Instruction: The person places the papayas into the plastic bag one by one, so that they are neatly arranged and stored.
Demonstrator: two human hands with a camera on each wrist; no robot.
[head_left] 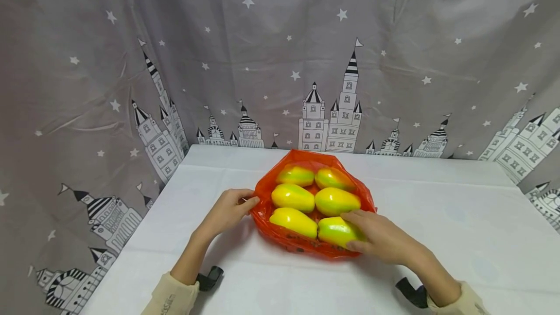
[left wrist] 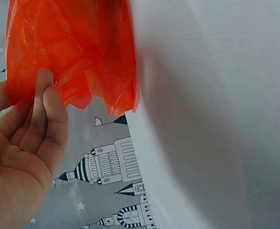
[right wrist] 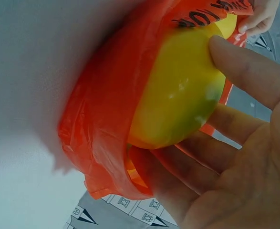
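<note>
A red plastic bag [head_left: 280, 238] lies open on the white table, with several glossy yellow-green mangoes [head_left: 292, 197] in pairs inside. At its left rim, my left hand [head_left: 229, 209] pinches the plastic; the left wrist view shows the thumb and fingers on the thin red film [left wrist: 73, 47]. My right hand [head_left: 387, 239] is around the near right mango [head_left: 336, 231]. In the right wrist view, the thumb lies on one side of that mango [right wrist: 178, 95] and the curved fingers on the other, partly hidden behind it and the bag.
The white table [head_left: 446, 218] extends around the bag. Behind and to the left hangs a grey curtain [head_left: 271, 38] printed with castles and stars. Dark straps [head_left: 210, 278] sit at both wrists. Black lettering marks the bag's front edge.
</note>
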